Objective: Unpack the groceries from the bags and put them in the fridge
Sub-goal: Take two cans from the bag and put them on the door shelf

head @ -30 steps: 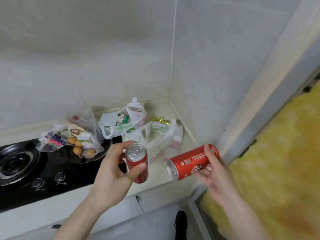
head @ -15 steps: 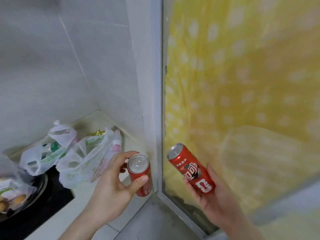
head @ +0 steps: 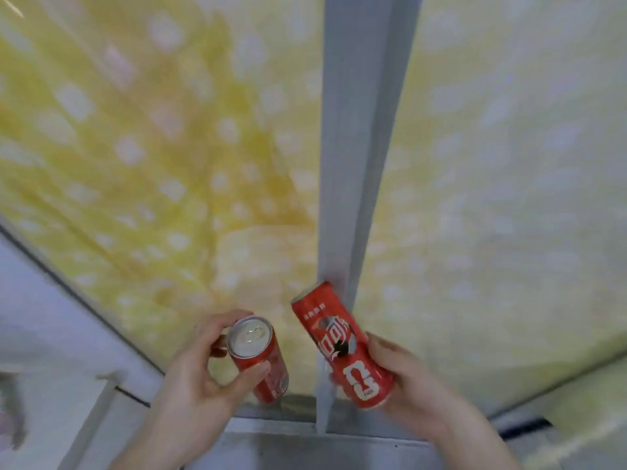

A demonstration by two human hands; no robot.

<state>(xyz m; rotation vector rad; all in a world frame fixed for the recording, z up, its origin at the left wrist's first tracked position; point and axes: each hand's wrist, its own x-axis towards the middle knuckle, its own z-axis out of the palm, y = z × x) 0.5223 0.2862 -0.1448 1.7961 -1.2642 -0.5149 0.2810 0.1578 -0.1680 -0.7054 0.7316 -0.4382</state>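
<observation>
Two red cans, one per hand. The left hand (head: 200, 378) is curled round the shorter can (head: 259, 357), held upright with its silver top showing, thumb across its side. Just right, the right hand (head: 412, 381) grips the taller can (head: 341, 344), tilted left. Beyond both, two yellow spotted panels (head: 152, 147) with a grey post (head: 359, 130) between them fill the far view.

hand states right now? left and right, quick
Left hand: closed around a short red can, held nearly upright, silver top showing.
Right hand: closed around a taller red can, tilted, top leaning left.
</observation>
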